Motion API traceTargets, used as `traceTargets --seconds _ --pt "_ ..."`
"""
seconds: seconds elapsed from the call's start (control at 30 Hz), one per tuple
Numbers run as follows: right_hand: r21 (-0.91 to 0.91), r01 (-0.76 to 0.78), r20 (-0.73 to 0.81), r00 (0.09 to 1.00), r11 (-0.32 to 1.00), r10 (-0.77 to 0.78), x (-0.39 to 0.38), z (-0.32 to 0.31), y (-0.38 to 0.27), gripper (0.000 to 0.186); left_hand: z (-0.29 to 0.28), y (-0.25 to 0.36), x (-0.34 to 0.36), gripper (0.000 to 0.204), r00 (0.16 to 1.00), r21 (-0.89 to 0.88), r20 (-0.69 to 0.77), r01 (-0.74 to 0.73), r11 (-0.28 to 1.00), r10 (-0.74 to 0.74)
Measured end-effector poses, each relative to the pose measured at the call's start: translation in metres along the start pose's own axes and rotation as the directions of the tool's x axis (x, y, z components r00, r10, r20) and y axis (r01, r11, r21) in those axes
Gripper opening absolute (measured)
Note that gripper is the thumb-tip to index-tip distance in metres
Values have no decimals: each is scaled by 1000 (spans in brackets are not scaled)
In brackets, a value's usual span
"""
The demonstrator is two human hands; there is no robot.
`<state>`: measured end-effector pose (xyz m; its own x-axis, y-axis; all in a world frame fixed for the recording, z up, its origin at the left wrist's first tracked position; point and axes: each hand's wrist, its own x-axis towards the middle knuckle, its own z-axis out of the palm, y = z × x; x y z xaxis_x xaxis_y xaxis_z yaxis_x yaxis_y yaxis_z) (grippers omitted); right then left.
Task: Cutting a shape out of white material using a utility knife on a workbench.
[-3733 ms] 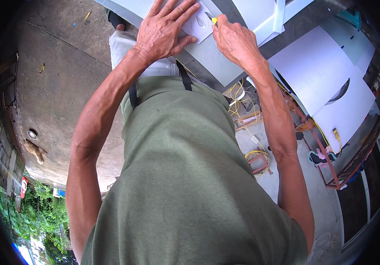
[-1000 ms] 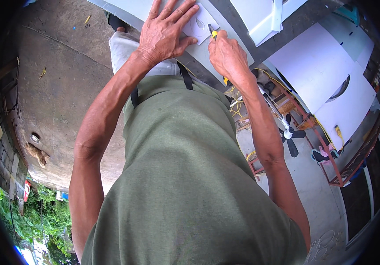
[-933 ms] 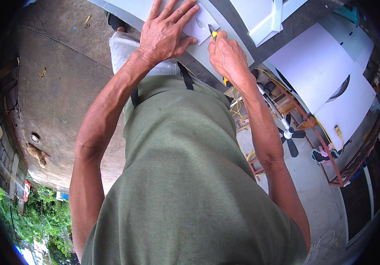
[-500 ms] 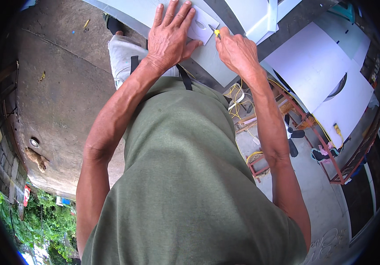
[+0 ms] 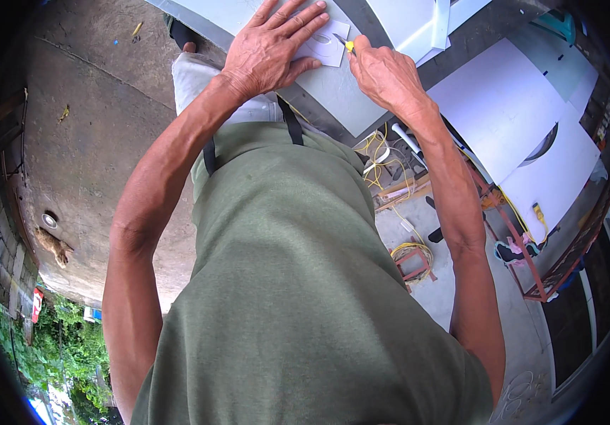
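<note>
My left hand (image 5: 262,53) lies palm down with fingers spread, pressing along the left side of a small white card (image 5: 330,55) marked with a teardrop-like shape inside an oval. The card sits on a long pale grey sheet (image 5: 347,99) at the top of the view. My right hand (image 5: 388,78) is closed around a yellow utility knife (image 5: 349,45), its blade angled up-left onto the right part of the card. The knife's handle is mostly hidden by my fingers.
White sheets and strips (image 5: 411,21) lie at the top. At right, large white panels (image 5: 496,106) rest on a rusty red metal frame (image 5: 532,283), with tangled yellow cables (image 5: 411,251) below. At left is concrete floor (image 5: 99,142) with a small animal (image 5: 53,244) lying on it.
Over the last second, my right hand and knife have moved up and rightward along the card. My left hand shifted right, then back up-left, staying spread on the card.
</note>
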<state>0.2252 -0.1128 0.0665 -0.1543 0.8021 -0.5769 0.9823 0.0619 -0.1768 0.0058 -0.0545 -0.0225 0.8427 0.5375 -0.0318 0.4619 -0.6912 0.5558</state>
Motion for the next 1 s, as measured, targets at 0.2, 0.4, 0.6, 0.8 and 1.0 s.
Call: traceTargets --seconds 0.2,0.4,0.6,0.8,1.0 --pt "43 -33 12 999 999 32 1 2 -2 27 -1 -1 0 79 1000 -11 1 17 1000 -17" --pt "59 -40 33 999 997 38 -2 2 -2 28 -2 0 0 78 1000 -22 -1 22 1000 -22" --pt "78 -75 51 996 994 71 -4 3 -6 29 -1 0 -2 78 1000 -26 -24 16 1000 -16" --pt "101 -103 58 994 989 98 -5 -1 -11 30 0 0 -1 78 999 -23 -24 22 999 -23" --pt "112 -127 54 991 986 122 -8 2 -14 30 -1 1 -1 77 1000 -22 -16 23 1000 -23"
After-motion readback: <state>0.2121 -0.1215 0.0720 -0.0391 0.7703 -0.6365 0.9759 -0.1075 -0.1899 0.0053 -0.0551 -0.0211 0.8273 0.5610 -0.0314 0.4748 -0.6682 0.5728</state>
